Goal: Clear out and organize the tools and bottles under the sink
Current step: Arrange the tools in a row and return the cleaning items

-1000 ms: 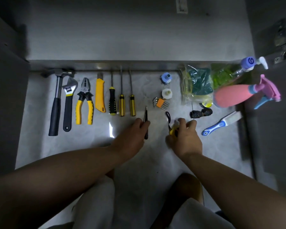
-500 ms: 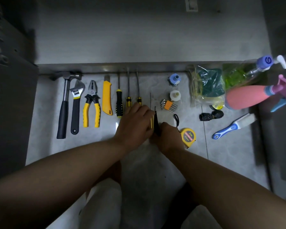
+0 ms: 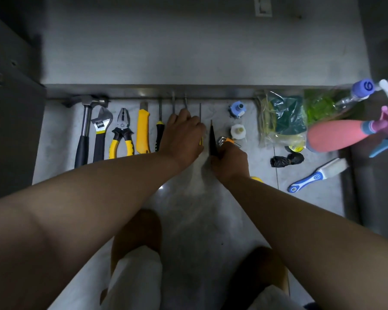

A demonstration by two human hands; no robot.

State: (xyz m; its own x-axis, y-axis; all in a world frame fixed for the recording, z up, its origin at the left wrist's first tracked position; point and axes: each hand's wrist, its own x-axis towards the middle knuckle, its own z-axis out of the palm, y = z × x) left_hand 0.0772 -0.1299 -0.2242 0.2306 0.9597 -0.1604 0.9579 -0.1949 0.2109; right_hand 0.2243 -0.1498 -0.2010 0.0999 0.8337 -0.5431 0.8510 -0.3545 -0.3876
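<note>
Head view: both grips have moved up from the floor [image 3: 61, 139] to the tool row. At 9 o'clock of the left grip [image 3: 184, 133] lie one hammer [image 3: 83, 139], one wrench [image 3: 100, 135], one pliers [image 3: 121, 135], one knife [image 3: 143, 130], one black screwdriver [image 3: 159, 133]. It covers two yellow screwdrivers [image 3: 173, 104], perhaps touching one thin screwdriver [image 3: 200, 113]; whether it pinches, I cannot tell. Right grip [image 3: 230, 159] clasps the black-handled pick [image 3: 212, 139] at 3 o'clock, extending the row. Two bottles: green bottle [image 3: 327, 101], pink bottle [image 3: 336, 135].

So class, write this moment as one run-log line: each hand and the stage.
left hand: covers yellow screwdriver, grip hidden | right hand: holds black screwdriver beside hex keys | stage: lining up
</note>
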